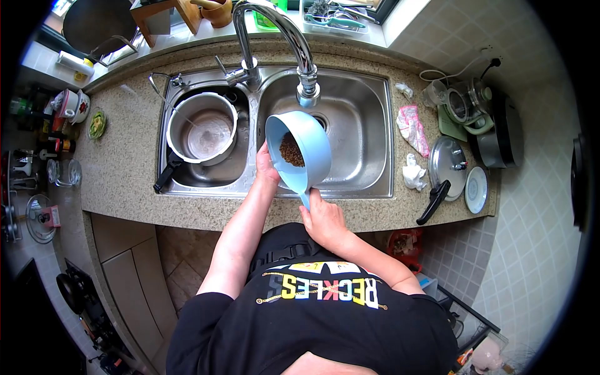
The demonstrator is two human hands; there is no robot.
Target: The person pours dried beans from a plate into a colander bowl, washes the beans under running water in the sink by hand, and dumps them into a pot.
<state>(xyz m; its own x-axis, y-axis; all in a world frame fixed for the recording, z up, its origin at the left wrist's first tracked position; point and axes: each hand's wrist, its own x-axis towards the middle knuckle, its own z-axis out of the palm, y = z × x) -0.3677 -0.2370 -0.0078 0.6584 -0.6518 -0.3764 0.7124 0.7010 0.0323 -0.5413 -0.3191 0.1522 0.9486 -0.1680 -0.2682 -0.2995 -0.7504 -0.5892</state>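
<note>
A single camera on the person's head gave the view, facing forward and steeply down. It looked from above the chest: the black T-shirt (312,337), nearest the lens, filled the lower middle of the frame. The left hand (266,164) and right hand (326,220) came farther out, near the centre. Beyond them the sink (359,125) spread across the upper middle, seen from above, and the faucet (304,56) rose to the top edge. The lens was very wide, bowing the counter (119,175) and taking in the tiled wall (537,250) at right; darkness rounded the corners.
</note>
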